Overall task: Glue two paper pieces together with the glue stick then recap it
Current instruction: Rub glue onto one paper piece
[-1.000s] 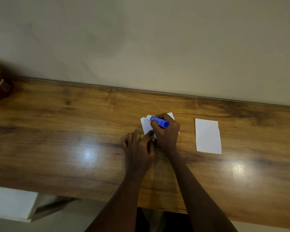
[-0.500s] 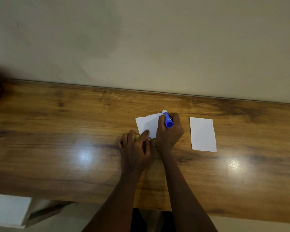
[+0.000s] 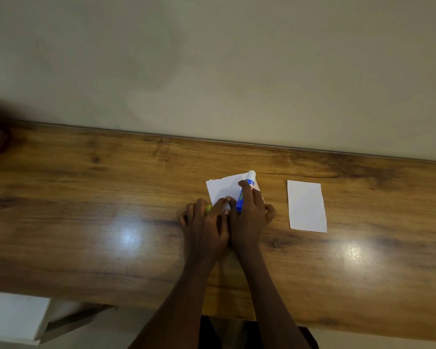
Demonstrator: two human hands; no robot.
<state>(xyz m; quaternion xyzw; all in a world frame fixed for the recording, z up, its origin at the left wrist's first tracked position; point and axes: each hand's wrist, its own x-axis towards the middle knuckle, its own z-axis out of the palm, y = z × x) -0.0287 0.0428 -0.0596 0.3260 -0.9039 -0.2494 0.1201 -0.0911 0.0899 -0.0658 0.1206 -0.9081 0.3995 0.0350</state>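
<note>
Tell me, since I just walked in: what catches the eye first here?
The two hands meeting mid-desk: the right hand grips a blue glue stick, its white end pointing away from the person over a white paper piece, which the left hand pins down. A second paper piece lies apart to the right on the wooden desk.

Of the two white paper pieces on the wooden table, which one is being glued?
The left white paper piece: both hands rest on it, the blue glue stick lying across it. The right white paper piece lies untouched.
</note>
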